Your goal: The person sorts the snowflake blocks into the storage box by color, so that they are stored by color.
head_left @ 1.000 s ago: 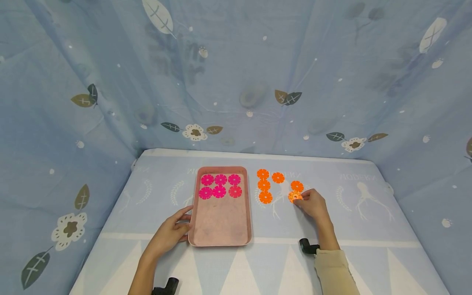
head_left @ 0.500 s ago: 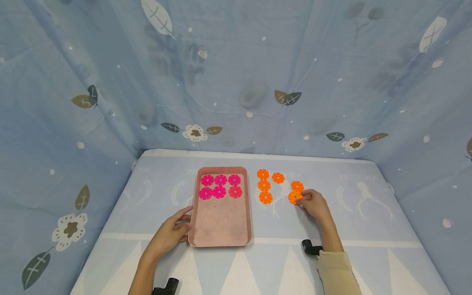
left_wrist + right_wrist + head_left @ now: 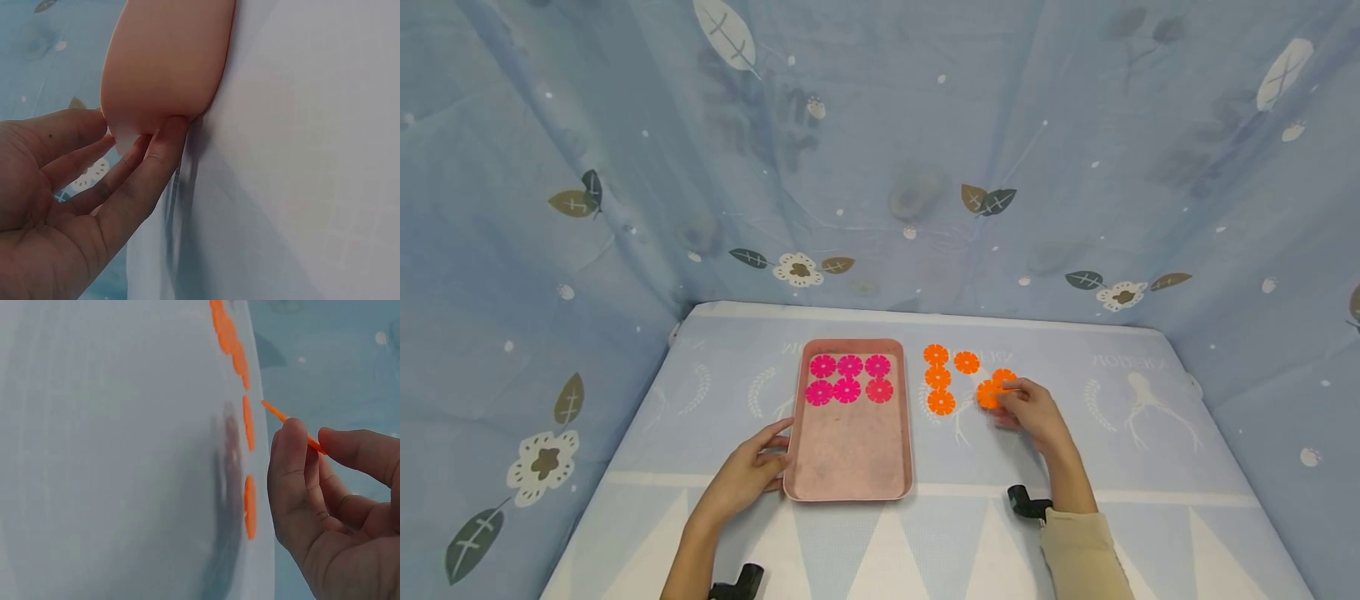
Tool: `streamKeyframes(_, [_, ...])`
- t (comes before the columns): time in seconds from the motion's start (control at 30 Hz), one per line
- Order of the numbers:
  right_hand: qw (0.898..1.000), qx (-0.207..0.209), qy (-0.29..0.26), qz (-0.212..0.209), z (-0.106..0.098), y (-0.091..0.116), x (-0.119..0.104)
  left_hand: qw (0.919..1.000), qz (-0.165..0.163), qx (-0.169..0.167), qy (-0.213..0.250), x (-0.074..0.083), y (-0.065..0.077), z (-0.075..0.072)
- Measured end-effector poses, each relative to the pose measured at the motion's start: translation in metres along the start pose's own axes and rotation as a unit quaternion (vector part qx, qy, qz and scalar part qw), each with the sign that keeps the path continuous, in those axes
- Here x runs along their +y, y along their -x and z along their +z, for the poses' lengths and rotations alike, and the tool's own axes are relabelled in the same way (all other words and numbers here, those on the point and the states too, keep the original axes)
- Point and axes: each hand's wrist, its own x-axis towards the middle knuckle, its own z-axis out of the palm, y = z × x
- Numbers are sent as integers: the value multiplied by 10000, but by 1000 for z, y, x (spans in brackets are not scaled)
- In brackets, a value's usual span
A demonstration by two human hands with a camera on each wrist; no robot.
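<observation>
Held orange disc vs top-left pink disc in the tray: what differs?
Colour: the orange disc is orange, the pink disc is pink.
Pose: the orange disc is tilted; the pink disc lies flat.
Support: the orange disc is pinched in the right hand's grip; the pink disc rests in the tray.
Shared: both are thin and round.
</observation>
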Motion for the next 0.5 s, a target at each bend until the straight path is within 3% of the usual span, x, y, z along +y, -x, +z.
streamKeyframes(0.5, [9963,-685,-273,-434,55,-4,-41,9999,11,21,-100,0,-1,0])
